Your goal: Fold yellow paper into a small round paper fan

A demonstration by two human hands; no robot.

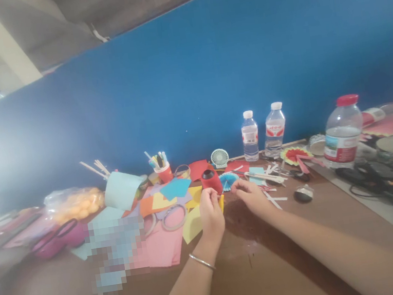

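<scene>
A blue wall (pixel 186 80) spans the back under a grey ceiling (pixel 105 8), and before it a brown table (pixel 245 278) stretches out, crowded along its far side. Pink paper sheets (pixel 159 246) lie left of the hands, with a curved pale-blue sheet (pixel 121 190) behind them and a clear plastic bag (pixel 51 201) of orange balls (pixel 80 207) farther left. A large red-capped bottle (pixel 342 133) stands at right, beside a tangle of black cables (pixel 356 175) (blurred toward the edge); two smaller white-capped bottles (pixel 250 139) stand by the wall. Over the table, the left hand (pixel 212 209) and right hand (pixel 248 194) are apart, each grip with its fingertips together; whether anything thin is pinched, I cannot tell. A red-and-white cup (pixel 164 173) holds pens (pixel 160 160). Two tape rolls (pixel 174 228) lie among the papers. The red spool (pixel 210 179) stands just beyond the left hand, which partly hides it, with a blue pleated paper rosette (pixel 228 181) to its right. White paper strips (pixel 277 200) lie scattered past the right hand.
</scene>
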